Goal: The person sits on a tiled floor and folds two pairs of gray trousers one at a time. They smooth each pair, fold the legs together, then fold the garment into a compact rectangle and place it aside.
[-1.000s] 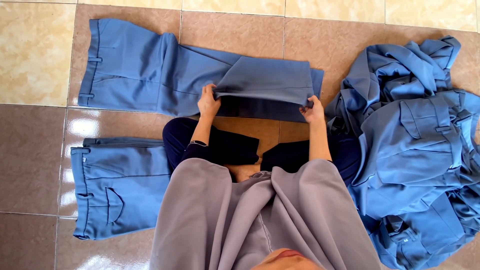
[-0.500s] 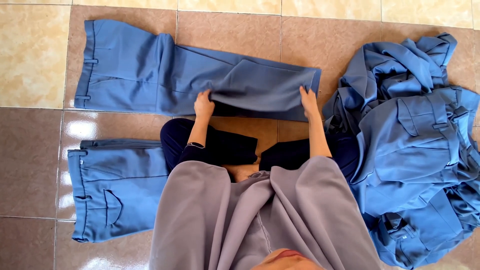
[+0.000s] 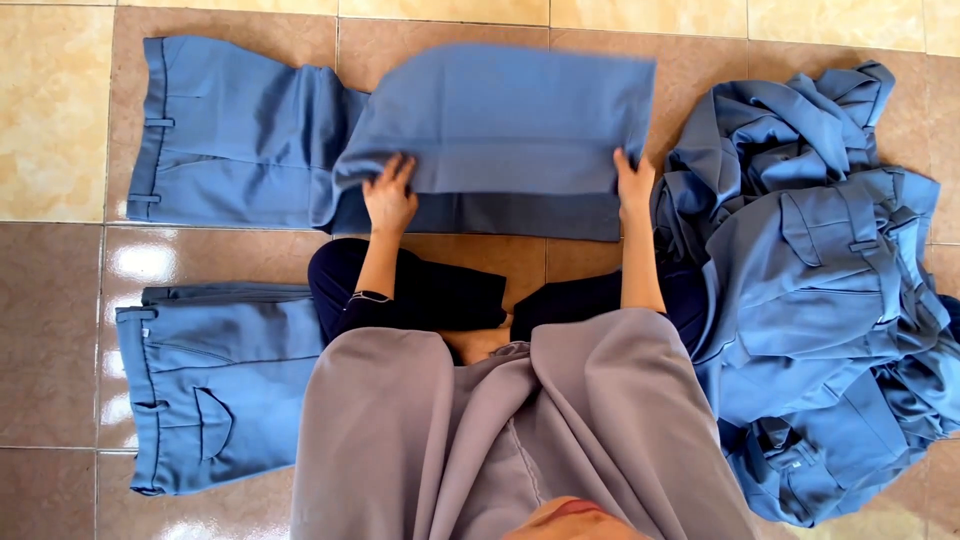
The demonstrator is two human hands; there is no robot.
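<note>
A pair of blue trousers [image 3: 240,130] lies flat on the tiled floor in front of me, waistband to the left. Its leg part [image 3: 500,115] is doubled over into a wide flap on top of the lower layer. My left hand [image 3: 388,195] grips the near edge of this flap at its left end, fingers spread over the cloth. My right hand [image 3: 633,180] holds the same edge at its right end. The darker under layer [image 3: 520,215] shows just below both hands.
A second pair of blue trousers [image 3: 210,385] lies folded by my left knee. A crumpled heap of blue trousers [image 3: 820,290] fills the right side. My grey garment [image 3: 520,440] and dark sleeves cover the near middle. Beige and brown floor tiles [image 3: 50,110] surround everything.
Both hands have carried the flap's edge away from me and spread it wider, so the folded layer now covers more of the trousers. The other garments have not moved.
</note>
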